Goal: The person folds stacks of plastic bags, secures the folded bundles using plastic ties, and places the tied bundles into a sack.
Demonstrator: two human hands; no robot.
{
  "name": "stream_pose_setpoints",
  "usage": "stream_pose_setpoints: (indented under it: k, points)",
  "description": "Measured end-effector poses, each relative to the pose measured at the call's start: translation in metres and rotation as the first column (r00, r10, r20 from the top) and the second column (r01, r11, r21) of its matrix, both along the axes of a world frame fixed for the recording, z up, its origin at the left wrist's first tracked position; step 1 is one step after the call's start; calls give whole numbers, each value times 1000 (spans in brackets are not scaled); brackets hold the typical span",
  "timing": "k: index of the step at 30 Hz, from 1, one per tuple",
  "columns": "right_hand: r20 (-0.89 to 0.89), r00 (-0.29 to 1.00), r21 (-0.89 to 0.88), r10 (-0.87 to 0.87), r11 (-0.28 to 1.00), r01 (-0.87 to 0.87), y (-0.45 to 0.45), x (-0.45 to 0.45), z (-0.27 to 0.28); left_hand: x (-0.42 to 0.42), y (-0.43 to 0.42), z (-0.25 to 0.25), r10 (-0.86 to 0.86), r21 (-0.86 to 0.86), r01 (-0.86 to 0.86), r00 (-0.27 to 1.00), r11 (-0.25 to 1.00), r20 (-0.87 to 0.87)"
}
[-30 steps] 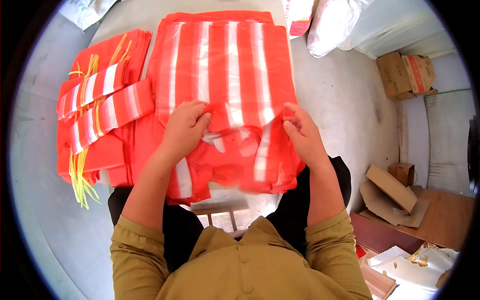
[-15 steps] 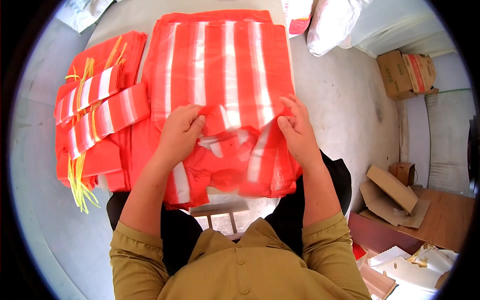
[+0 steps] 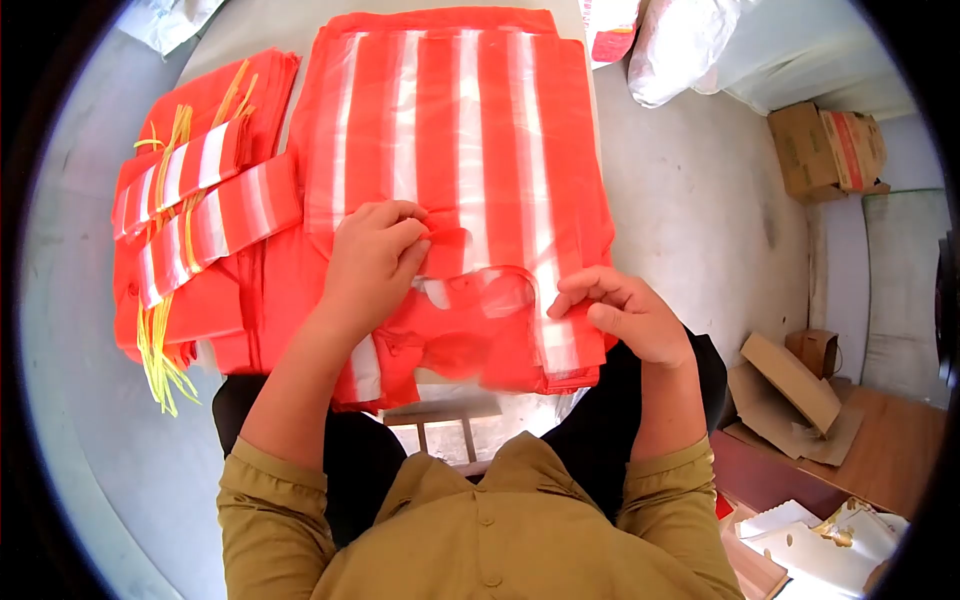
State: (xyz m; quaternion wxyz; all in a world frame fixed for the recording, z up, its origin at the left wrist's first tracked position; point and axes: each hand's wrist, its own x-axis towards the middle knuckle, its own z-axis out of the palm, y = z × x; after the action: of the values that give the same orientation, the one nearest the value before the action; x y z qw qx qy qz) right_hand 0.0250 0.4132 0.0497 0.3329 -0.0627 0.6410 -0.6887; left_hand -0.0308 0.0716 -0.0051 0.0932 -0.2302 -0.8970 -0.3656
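Note:
Before me lies a stack of red plastic bags with white stripes (image 3: 430, 130), their cut-out handle ends towards me. My left hand (image 3: 375, 260) is closed, thumb against fingers, on the top bag's loose edge beside the cut-out. On the right, my right hand (image 3: 640, 315) rests its bent, slightly spread fingertips on the bag's striped handle strip; thumb and fingers are apart. Between the hands the cut-out opening shows crumpled red and clear film.
Folded striped bundles (image 3: 220, 220) lie on another red stack at the left, with yellow ties (image 3: 155, 350) hanging down. Cardboard boxes (image 3: 825, 150) stand at far right, and an opened carton (image 3: 790, 390) sits on a brown surface. A white sack (image 3: 680, 50) is at the back.
My right hand has moved down and right, and its pinch on the bag has loosened. The lifted bag edge lies flatter on the right. My left hand has turned slightly, staying at the edge.

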Motion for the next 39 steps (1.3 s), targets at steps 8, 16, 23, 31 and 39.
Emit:
stream_pose_setpoints:
  k: [8,16,23,31,39]
  points:
    - [-27,987,90,-158,983,160,-33,-21,5,5,1,4,-50,-127,34,991,991,-123]
    - [-356,910,276,-212,906,320,-55,-39,-21,6,-1,1,-48,-125,32,991,992,-122]
    - [-257,946,318,-196,907,275,-70,-55,19,8,-2,5,-59,-152,25,972,988,-226]
    - [-582,813,423,-6,852,309,-75,-77,-5,10,-2,10,-137,-154,103,963,983,-230]
    - [-645,753,357,131,923,145,-83,-90,-5,12,1,3,-183,-127,159,961,979,-208]
